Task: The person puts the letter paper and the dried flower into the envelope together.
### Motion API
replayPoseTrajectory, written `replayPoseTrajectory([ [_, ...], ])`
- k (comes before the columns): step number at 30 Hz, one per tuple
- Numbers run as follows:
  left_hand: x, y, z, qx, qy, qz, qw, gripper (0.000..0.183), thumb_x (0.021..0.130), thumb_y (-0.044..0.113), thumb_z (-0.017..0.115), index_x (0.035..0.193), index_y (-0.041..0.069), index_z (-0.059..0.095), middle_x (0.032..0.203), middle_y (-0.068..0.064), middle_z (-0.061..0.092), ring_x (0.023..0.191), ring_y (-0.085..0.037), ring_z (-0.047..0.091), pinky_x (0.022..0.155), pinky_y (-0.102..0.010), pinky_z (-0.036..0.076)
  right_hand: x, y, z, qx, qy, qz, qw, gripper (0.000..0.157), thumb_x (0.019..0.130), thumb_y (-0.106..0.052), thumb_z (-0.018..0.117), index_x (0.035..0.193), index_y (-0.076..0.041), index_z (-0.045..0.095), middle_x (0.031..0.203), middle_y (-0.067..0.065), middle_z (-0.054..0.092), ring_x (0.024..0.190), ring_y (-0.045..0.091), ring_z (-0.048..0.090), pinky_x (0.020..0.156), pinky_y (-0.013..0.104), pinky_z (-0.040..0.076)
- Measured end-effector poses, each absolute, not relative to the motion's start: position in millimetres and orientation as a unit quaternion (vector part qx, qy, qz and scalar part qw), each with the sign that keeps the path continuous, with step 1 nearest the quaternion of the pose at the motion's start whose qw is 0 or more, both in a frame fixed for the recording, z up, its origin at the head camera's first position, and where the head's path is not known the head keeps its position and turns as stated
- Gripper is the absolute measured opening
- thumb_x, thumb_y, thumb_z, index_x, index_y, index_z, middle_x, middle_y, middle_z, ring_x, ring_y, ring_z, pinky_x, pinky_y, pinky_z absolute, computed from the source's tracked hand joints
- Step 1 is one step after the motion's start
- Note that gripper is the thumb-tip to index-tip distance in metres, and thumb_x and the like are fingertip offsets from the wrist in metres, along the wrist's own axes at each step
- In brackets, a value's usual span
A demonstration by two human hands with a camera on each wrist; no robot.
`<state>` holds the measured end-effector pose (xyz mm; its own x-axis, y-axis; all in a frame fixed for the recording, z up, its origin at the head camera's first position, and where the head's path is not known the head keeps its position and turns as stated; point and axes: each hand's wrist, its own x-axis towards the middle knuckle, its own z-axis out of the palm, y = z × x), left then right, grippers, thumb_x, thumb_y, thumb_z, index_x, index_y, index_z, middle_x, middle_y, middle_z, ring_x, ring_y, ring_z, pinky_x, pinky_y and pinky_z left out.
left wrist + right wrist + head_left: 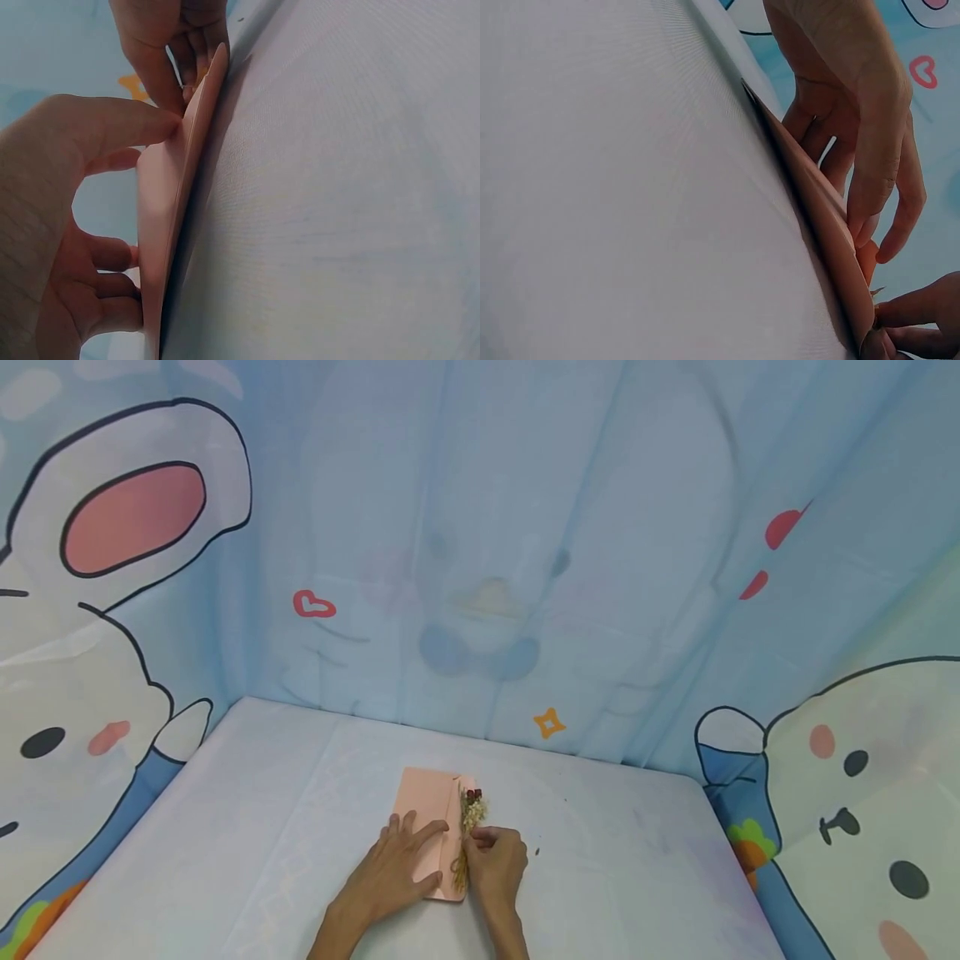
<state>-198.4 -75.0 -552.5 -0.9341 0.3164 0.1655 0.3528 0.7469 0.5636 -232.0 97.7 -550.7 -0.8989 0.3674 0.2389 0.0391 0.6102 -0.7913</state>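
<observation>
A flat pink card (427,789), with a seam running lengthwise near its right side, lies on the white cloth. Along that right side is a small bunch of dried flowers (474,810), dark red and cream heads pointing away and thin stems toward me. My left hand (393,868) rests on the card with its fingers spread. My right hand (497,868) pinches the bunch below the heads, at the card's right edge. In the left wrist view the pink card (161,195) appears edge-on, with the right fingers at its far end; the flowers are mostly hidden there.
The white-covered table (300,793) extends around the card. A small dark crumb (537,852) lies to the right of the right hand. Behind the table and at both sides hangs a light blue curtain (480,485) printed with cartoon animals.
</observation>
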Motion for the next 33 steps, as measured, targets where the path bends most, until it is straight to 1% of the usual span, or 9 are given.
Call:
replayPoseTrajectory([
  [6,-198,-76,-552,-0.182,-0.933,-0.309,0.034,0.063,0.095,0.048,0.062,0.152,0.033,0.041,0.159,-0.031,0.032,0.145,-0.059,0.028,0.119,-0.065,0.031,-233,94,-550,-0.115,-0.879,0.42,0.193,0.005,0.076,-0.002,0.081,0.075,-0.005,0.077,0.063,0.004,0.071,0.053,0.009,0.061,0.048,0.019,0.05],
  [12,-196,-78,-553,-0.176,-0.933,-0.31,0.045,0.064,0.094,0.051,0.062,0.151,0.032,0.042,0.158,-0.032,0.033,0.145,-0.059,0.029,0.118,-0.065,0.031,-233,88,-552,-0.091,-0.879,0.429,0.19,0.004,0.076,-0.003,0.082,0.075,-0.005,0.078,0.062,0.004,0.071,0.052,0.007,0.061,0.048,0.02,0.051],
  [16,-196,-77,-553,-0.175,-0.935,-0.306,0.042,0.065,0.094,0.053,0.06,0.152,0.033,0.041,0.158,-0.032,0.033,0.145,-0.058,0.029,0.119,-0.064,0.032,-233,84,-552,-0.07,-0.878,0.434,0.189,0.004,0.078,-0.004,0.082,0.077,-0.005,0.078,0.064,0.005,0.072,0.053,0.007,0.063,0.049,0.019,0.052],
  [20,-196,-77,-552,-0.175,-0.935,-0.305,0.039,0.065,0.095,0.052,0.06,0.153,0.032,0.039,0.159,-0.03,0.033,0.146,-0.056,0.03,0.118,-0.063,0.034,-234,80,-552,-0.06,-0.877,0.444,0.175,0.004,0.079,-0.006,0.082,0.078,-0.005,0.079,0.066,0.006,0.074,0.054,0.007,0.066,0.05,0.017,0.053],
  [27,-195,-79,-552,-0.174,-0.932,-0.315,0.045,0.068,0.095,0.055,0.059,0.156,0.035,0.034,0.16,-0.028,0.032,0.146,-0.055,0.03,0.116,-0.064,0.036,-237,75,-550,-0.057,-0.874,0.456,0.161,0.004,0.079,-0.009,0.083,0.077,-0.007,0.079,0.065,0.005,0.074,0.055,0.007,0.065,0.051,0.019,0.054],
  [33,-197,-79,-553,-0.167,-0.93,-0.324,0.041,0.069,0.095,0.061,0.057,0.155,0.038,0.034,0.161,-0.027,0.031,0.147,-0.055,0.029,0.114,-0.067,0.037,-238,73,-549,-0.048,-0.873,0.47,0.122,0.004,0.08,-0.007,0.081,0.081,-0.003,0.079,0.072,0.006,0.075,0.061,0.01,0.068,0.057,0.02,0.056],
])
